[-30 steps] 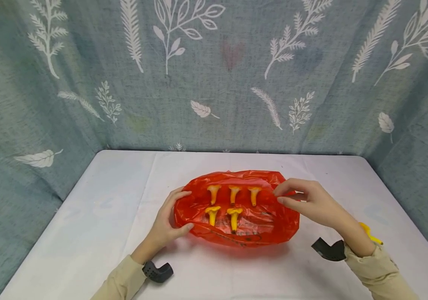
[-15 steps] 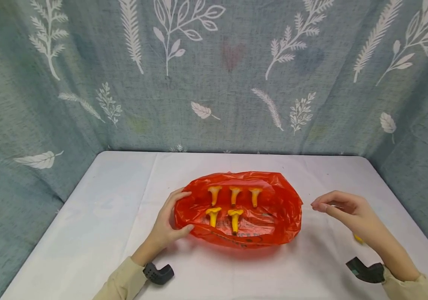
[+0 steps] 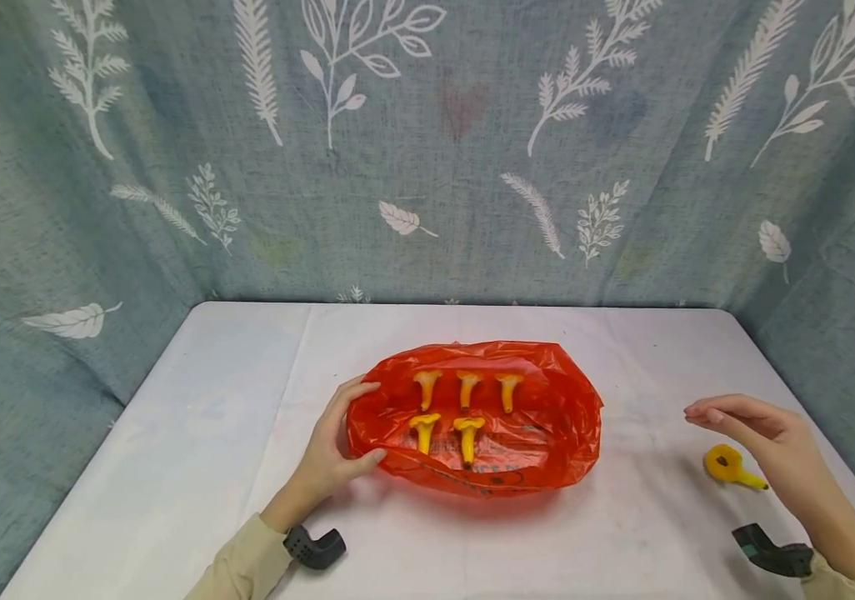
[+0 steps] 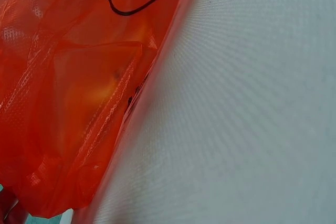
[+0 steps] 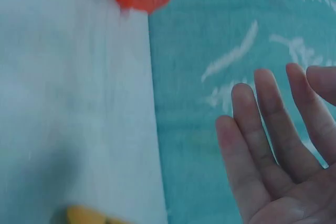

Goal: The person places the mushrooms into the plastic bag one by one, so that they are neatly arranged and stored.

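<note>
A red plastic bag [image 3: 581, 417] stands with its mouth spread on the white table. Inside it, several yellow chanterelle mushrooms [image 3: 468, 440] lie in two rows. My left hand [image 3: 326, 454] holds the bag's left end, thumb at the near rim and fingers over the far side. The left wrist view is filled by the bag's wall [image 4: 79, 108] with a black printed smile. My right hand [image 3: 768, 437] hovers at the right, holding nothing. In the right wrist view its fingers [image 5: 270, 103] are lightly bent and apart. Beside and below it, another yellow chanterelle [image 3: 724, 463] lies on the table.
The white-covered table [image 3: 232, 367] is bordered at the back and sides by a blue-green curtain [image 3: 427, 275] with white leaf prints. Black wrist devices [image 3: 315, 547] sit on both wrists.
My right hand has let go of the bag's right rim and moved right to beside the loose chanterelle, which now shows fully. My left hand stays on the bag.
</note>
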Demonstrator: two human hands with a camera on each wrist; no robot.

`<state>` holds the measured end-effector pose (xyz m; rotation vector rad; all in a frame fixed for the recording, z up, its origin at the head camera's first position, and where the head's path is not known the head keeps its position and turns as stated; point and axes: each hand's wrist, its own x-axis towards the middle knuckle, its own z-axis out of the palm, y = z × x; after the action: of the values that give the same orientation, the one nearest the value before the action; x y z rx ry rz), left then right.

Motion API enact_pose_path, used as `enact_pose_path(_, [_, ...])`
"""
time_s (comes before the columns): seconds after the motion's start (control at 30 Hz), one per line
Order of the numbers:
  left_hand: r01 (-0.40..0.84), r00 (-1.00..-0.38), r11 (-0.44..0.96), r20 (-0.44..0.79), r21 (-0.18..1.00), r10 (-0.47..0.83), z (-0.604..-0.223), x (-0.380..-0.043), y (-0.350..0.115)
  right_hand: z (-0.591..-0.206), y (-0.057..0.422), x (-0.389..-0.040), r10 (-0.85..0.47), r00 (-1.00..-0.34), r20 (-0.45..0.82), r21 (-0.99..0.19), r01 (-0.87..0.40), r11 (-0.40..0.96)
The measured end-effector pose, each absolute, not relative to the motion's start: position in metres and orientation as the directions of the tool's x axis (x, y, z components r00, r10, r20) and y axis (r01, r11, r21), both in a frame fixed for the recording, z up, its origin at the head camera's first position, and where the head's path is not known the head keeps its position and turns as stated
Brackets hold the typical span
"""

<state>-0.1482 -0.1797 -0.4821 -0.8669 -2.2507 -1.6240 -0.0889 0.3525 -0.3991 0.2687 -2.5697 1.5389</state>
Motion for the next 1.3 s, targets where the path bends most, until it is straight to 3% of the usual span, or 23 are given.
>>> enact_pose_path(0.27, [0.591, -0.792, 0.207, 0.512, 0.780, 0.331, -0.481, -0.148, -0.180, -0.426, 0.385, -0.088, -0.027, -0.981, 0.191, -0.891, -0.185, 0.415])
enact_pose_path(0.33, [0.590, -0.793, 0.208, 0.512, 0.780, 0.330, -0.481, -0.148, -0.180, -0.433, 0.391, -0.088, -0.033, -0.984, 0.176, -0.866, -0.171, 0.469])
enact_pose_path(0.5, [0.596, -0.788, 0.200, 0.519, 0.778, 0.331, -0.481, -0.148, -0.179, -0.443, 0.400, -0.089, -0.083, -0.989, 0.121, -0.806, -0.146, 0.573])
enact_pose_path(0.8, [0.582, -0.798, 0.206, 0.503, 0.787, 0.332, -0.483, -0.148, -0.179, -0.449, 0.409, -0.090, -0.182, -0.982, 0.053, -0.772, -0.156, 0.616])
enact_pose_path(1.1, [0.589, -0.792, 0.196, 0.512, 0.784, 0.334, -0.481, -0.149, -0.179, -0.455, 0.417, -0.091, -0.346, -0.938, 0.000, -0.830, -0.194, 0.524])
enact_pose_path(1.3, [0.589, -0.793, 0.209, 0.509, 0.781, 0.334, -0.483, -0.149, -0.180, -0.458, 0.417, -0.093, -0.312, -0.950, -0.016, -0.828, -0.162, 0.536])
